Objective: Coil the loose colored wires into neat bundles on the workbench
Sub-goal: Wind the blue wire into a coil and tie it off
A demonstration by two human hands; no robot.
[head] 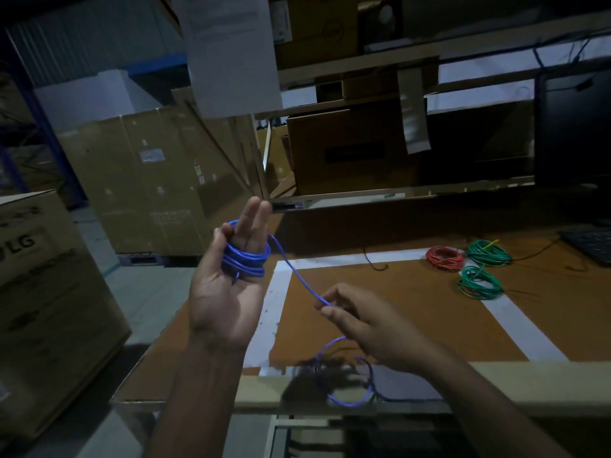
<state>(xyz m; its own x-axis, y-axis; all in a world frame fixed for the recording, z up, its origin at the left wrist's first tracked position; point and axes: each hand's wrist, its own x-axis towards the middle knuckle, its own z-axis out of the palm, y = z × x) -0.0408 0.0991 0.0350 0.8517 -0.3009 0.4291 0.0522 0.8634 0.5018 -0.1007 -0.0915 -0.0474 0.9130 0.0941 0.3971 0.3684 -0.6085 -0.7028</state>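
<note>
My left hand (228, 292) is raised palm up over the workbench's left end, with a blue wire (246, 259) wound in several turns around its two straight fingers. From that coil the blue wire runs down and right to my right hand (367, 325), which pinches it between thumb and fingertips. Below my right hand the loose tail of the blue wire loops over the front edge of the bench. At the back right lie a coiled red wire (444, 257) and two coiled green wires (489, 252) (480, 281).
The workbench (413, 312) has a brown top marked with white tape lines. A black keyboard (591, 242) and a dark monitor (572, 133) stand at the far right. Cardboard boxes (152, 183) fill the floor on the left and the shelves behind.
</note>
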